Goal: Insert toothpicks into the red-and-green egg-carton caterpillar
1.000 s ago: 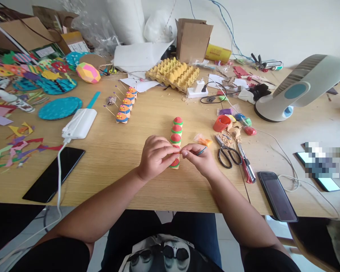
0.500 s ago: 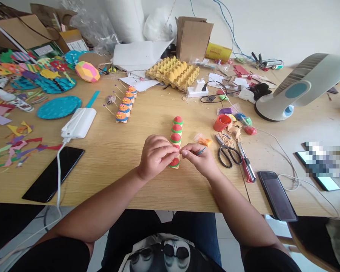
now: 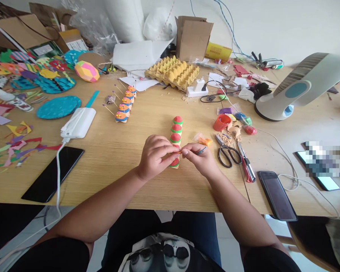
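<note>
My left hand [image 3: 158, 155] is pinched closed, with a small bit of orange clay [image 3: 179, 152] showing at its fingertips. My right hand [image 3: 197, 158] meets it there, thumb and forefinger pressed together at the same bit. A thin blue stick [image 3: 201, 151] pokes out between the right fingers. Beneath both hands lies an egg-carton caterpillar [image 3: 176, 137], its row of humps red with green rims; the hands cover part of it. The nearest hump [image 3: 174, 163] carries small face details. To the right is a small bag of orange clay [image 3: 204, 141].
Black-handled scissors [image 3: 229, 155], a red utility knife [image 3: 247, 166] and a red cup [image 3: 222, 122] lie to the right, near a phone [image 3: 277, 194] and fan [image 3: 294, 88]. A blue-and-orange caterpillar [image 3: 126, 104], power bank [image 3: 78, 122] and black phone [image 3: 53, 173] sit left. Behind stands a yellow egg tray [image 3: 172, 73].
Both hands stay almost in place, fingertips still together over the caterpillar. The orange bit between them shows more clearly now.
</note>
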Action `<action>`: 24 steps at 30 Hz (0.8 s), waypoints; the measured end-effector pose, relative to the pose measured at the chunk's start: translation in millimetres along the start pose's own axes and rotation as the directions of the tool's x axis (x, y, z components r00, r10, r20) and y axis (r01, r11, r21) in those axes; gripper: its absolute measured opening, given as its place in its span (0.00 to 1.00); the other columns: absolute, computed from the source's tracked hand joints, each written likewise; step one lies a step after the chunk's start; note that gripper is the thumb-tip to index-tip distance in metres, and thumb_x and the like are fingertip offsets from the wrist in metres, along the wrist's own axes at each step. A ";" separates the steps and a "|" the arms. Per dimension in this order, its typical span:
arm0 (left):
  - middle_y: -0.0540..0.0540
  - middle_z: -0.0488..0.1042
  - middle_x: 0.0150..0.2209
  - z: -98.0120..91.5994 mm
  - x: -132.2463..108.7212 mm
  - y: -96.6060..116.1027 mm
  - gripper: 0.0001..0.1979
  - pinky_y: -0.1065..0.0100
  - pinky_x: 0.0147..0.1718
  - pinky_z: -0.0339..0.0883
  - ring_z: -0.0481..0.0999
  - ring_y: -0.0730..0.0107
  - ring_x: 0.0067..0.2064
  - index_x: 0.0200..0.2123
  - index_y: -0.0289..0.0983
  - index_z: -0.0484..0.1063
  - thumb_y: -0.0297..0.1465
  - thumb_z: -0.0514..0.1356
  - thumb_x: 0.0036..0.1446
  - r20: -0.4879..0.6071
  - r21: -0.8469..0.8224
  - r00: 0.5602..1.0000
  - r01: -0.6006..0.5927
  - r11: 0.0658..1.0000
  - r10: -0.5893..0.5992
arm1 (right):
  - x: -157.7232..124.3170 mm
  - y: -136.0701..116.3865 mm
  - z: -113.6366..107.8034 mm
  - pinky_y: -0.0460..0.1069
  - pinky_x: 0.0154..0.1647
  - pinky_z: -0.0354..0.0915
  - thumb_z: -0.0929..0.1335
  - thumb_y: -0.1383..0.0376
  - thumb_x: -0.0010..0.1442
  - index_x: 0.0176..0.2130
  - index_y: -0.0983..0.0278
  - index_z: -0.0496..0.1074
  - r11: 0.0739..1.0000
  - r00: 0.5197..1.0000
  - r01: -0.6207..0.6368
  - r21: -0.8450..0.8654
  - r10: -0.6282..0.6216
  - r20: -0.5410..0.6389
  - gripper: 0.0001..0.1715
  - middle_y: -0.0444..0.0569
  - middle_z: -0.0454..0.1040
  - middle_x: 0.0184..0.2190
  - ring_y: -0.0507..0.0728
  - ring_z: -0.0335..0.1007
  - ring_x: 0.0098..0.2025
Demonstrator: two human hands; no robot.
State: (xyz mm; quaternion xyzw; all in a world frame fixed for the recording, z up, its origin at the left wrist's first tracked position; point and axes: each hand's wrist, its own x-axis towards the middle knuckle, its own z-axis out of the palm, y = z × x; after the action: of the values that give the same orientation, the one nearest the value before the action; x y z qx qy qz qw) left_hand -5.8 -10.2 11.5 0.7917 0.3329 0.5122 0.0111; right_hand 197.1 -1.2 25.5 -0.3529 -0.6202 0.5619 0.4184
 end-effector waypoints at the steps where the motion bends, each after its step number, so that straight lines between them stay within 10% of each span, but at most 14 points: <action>1: 0.51 0.81 0.36 0.0 -0.3 -0.4 0.05 0.60 0.45 0.70 0.78 0.66 0.42 0.42 0.44 0.79 0.32 0.67 0.62 -0.001 -0.001 1.000 0.000 1.000 0.000 | -0.2 -0.3 0.0 0.49 0.34 0.68 0.75 0.46 0.59 0.30 0.63 0.78 1.000 1.000 -0.003 -0.005 0.003 0.000 0.23 0.46 0.76 0.26 0.52 0.68 0.30; 24: 0.50 0.81 0.35 -2.6 2.6 1.4 0.06 0.60 0.44 0.69 0.78 0.66 0.40 0.42 0.43 0.79 0.32 0.68 0.61 -0.007 0.039 1.000 -0.025 0.999 0.025 | -0.4 1.9 0.0 0.49 0.36 0.68 0.75 0.48 0.59 0.30 0.63 0.78 1.000 1.000 -0.004 0.009 0.003 0.014 0.21 0.47 0.77 0.29 0.53 0.70 0.31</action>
State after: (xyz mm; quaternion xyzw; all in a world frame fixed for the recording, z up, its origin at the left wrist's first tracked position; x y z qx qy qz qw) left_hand -6.5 -10.8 15.4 0.7939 0.3330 0.5086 -0.0119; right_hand 197.1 -1.3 23.6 -0.3482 -0.6198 0.5680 0.4147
